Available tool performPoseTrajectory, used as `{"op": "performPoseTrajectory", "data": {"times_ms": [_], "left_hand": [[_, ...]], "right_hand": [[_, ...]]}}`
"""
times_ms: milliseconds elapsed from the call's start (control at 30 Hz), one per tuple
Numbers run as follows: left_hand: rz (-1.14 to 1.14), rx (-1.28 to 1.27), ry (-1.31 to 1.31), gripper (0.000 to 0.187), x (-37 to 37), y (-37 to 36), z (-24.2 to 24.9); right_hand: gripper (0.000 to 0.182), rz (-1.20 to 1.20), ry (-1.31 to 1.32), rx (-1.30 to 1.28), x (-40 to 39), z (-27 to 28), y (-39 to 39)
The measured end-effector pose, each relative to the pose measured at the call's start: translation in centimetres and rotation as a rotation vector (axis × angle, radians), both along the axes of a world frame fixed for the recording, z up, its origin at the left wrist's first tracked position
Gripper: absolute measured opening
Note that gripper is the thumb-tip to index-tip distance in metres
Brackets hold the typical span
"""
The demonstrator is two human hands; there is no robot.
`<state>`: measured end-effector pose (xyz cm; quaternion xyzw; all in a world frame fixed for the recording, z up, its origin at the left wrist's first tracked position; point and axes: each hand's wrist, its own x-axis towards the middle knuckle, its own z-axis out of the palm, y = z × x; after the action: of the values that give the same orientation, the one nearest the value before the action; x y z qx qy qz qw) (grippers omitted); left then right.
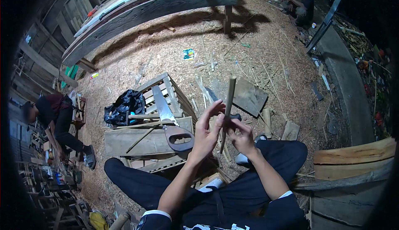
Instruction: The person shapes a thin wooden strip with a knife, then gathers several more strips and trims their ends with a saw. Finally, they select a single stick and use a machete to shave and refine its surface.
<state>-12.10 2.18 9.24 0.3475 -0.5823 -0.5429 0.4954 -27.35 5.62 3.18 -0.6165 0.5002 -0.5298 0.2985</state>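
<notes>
A narrow wooden or bamboo strip (230,93) stands nearly upright in front of my body. My left hand (206,132) has its fingers curved around the strip's left side, with the thumb against it. My right hand (241,136) closes on the strip from the right, a little lower, and its fingertips are partly hidden. The strip's lower end points down between my wrists. Left of my hands, a handsaw (168,115) with a wooden handle lies on a slatted wooden crate (178,93) and a grey board (137,142).
A black plastic bag (124,107) lies beside the crate. A long wooden bench (162,12) stands ahead. Flat boards (250,97) and thin strips litter the shavings-covered ground. One person (62,122) bends at the left; another (301,5) crouches at the far right. Planks (353,165) are near my right.
</notes>
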Motion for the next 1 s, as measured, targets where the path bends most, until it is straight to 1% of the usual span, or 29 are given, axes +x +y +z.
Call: {"op": "performPoseTrajectory", "data": {"times_ms": [33,67,100,133,167,200,233,300,333,400,500,533,667,733,800,867,933,1000], "left_hand": [[0.065,-0.033,-0.001,0.037,-0.1,-0.1,0.3],[0.127,-0.066,-0.002,0.034,-0.1,-0.1,0.6],[0.128,-0.067,-0.002,0.034,0.1,0.2,1.3],[0.1,-0.044,0.072,0.032,0.2,0.5,2.1],[0.07,-0.022,0.147,0.029,0.4,0.8,2.5],[0.096,-0.068,0.162,0.023,0.4,0.9,2.3],[0.098,-0.068,0.162,0.023,0.5,1.1,2.2],[0.085,-0.095,0.152,0.019,0.9,1.5,1.9],[0.111,-0.108,0.163,0.015,0.8,1.5,1.7],[0.113,-0.097,0.144,0.015,1.0,1.7,1.4],[0.095,-0.118,0.147,0.015,1.0,1.7,0.7],[0.074,-0.149,0.167,0.015,1.0,1.7,0.5],[0.063,-0.127,0.134,0.017,1.0,2.0,0.5],[0.091,-0.199,0.002,0.021,1.2,2.0,0.2],[0.089,-0.189,0.02,0.025,1.0,2.1,0.0],[0.087,-0.178,0.037,0.028,0.8,2.2,-0.4],[0.086,-0.199,0.005,0.033,0.6,2.3,-0.8],[0.082,-0.216,-0.038,0.033,0.5,2.4,-1.0]], "right_hand": [[0.027,0.006,0.079,-0.049,0.3,0.4,0.0],[0.028,0.032,0.1,-0.056,0.4,0.3,0.0],[0.029,0.057,0.122,-0.062,0.5,0.2,0.1],[0.029,0.057,0.122,-0.062,0.6,0.0,0.1],[0.03,0.051,0.176,-0.13,0.7,0.0,0.0],[0.032,0.045,0.23,-0.199,0.9,0.0,0.0],[0.032,0.047,0.23,-0.198,0.9,0.1,-0.1],[0.026,0.042,0.244,-0.238,0.9,0.6,-0.1],[0.026,0.043,0.244,-0.236,0.9,0.8,0.0],[0.025,-0.003,0.21,-0.308,0.9,1.5,0.0],[0.024,0.009,0.172,-0.305,0.6,3.0,0.2],[0.024,0.007,0.173,-0.303,0.5,3.0,0.2],[0.024,-0.01,0.167,-0.342,0.3,3.1,0.3],[0.025,-0.014,0.165,-0.372,0.3,3.0,0.3],[0.027,-0.069,0.142,-0.431,0.3,3.0,0.4],[0.028,-0.094,0.123,-0.436,0.4,3.5,0.8],[0.029,-0.12,0.106,-0.441,0.5,4.1,1.0],[0.03,-0.149,0.129,-0.509,0.3,4.7,1.1]]}}
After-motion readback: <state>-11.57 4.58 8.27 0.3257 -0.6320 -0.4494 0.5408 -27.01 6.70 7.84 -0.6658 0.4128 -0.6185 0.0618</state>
